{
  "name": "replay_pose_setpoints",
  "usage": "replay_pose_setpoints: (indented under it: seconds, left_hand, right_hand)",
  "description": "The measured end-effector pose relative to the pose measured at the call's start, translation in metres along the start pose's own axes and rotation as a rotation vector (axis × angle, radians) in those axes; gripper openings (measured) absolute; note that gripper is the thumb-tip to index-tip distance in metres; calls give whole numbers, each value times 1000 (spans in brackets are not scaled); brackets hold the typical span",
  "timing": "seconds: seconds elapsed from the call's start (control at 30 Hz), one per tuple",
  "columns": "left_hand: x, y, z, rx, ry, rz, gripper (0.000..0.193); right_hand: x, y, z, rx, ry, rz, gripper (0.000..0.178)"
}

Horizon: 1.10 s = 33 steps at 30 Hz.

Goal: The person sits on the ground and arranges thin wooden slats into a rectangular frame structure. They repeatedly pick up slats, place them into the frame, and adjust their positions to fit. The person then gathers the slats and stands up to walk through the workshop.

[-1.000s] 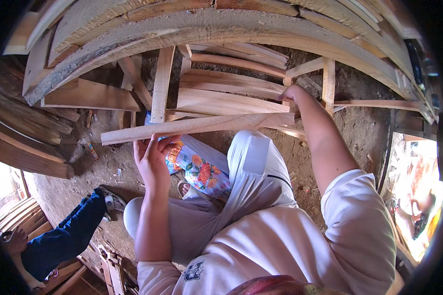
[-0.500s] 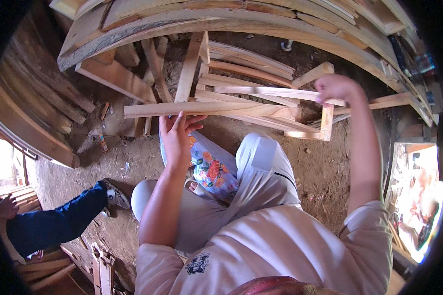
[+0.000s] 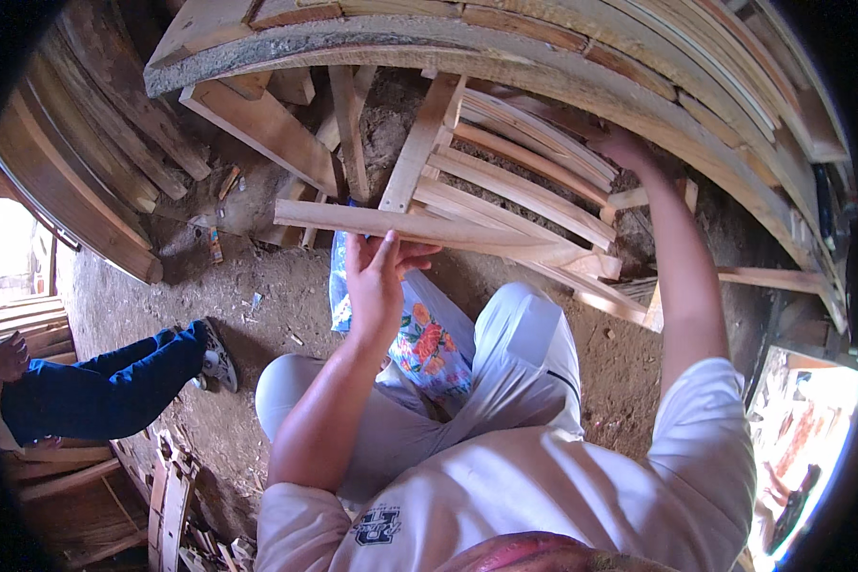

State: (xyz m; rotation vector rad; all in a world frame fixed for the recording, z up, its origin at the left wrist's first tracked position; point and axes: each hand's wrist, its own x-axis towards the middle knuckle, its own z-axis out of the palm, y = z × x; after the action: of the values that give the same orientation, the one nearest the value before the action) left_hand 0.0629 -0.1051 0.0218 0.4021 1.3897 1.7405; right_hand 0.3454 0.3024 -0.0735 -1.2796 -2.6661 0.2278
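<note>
Pale wooden board (image 3: pixel 429 230): held by partly closed left hand (image 3: pixel 377 286). Right hand (image 3: pixel 624 148), upper right: grip indiscernible. Brown earth floor (image 3: pixel 615 381).

A whitish short-sleeved T-shirt (image 3: pixel 534 500) is worn, marked on the left chest by a dark emblem (image 3: pixel 378 525), with pale grey trousers (image 3: pixel 418 456) on which a squarish patch (image 3: pixel 519 326) and a thin dark line (image 3: pixel 564 383) are seen.

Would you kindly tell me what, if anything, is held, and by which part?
Left hand: long pale wooden board, by its near edge, left of middle. Right hand: cannot be told.
</note>
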Motion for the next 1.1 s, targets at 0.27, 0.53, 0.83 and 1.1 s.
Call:
replay_pose_setpoints:
  seconds: [0.27,0.53,0.83,1.1]
  left_hand:
    - [-7,1,-10,-2,44,-17,20]
    - [-7,1,-9,9,56,-58,21]
    - [-3,5,-3,10,102,-62,21]
    - [-1,5,-2,21,83,-79,24]
  right_hand:
    - [24,-26,147,-202,-120,-198,37]
    - [30,-21,197,-20,-50,127,27]
    - [33,-7,204,56,-114,241,31]
    - [40,-1,205,50,-99,271,32]
